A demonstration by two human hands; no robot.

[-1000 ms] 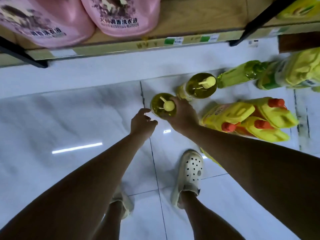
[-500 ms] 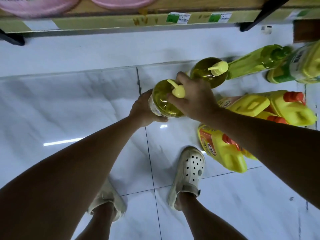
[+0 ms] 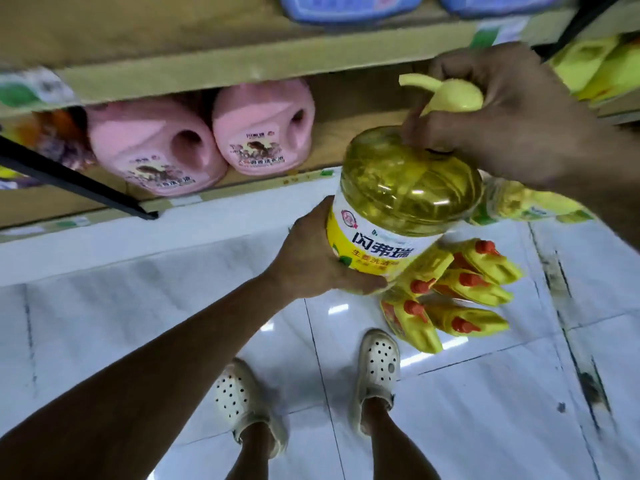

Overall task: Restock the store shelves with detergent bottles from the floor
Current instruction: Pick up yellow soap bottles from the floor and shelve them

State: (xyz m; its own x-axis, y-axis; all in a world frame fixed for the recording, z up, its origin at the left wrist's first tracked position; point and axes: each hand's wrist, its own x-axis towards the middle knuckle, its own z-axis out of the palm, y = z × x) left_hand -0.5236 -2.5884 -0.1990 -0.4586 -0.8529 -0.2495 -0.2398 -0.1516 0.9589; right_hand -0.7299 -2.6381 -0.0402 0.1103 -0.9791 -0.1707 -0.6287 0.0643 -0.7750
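Now the pump bottle (image 3: pixel 412 188) has risen to shelf (image 3: pixel 207 69) height.

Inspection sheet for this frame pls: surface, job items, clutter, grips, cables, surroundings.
surface: white tiled floor, glossy, dark grout lines.
job's things: yellow pump bottle held in the air; yellow jugs with red caps lying clustered on the floor.
clutter: nothing seen.
grips: left hand grips the bottle's labelled body; right hand grips it at the top, by the pump.
cables: nothing seen.
surroundings: wooden shelf holding pink jugs; blue jugs one level up; white clogs on the person's feet.
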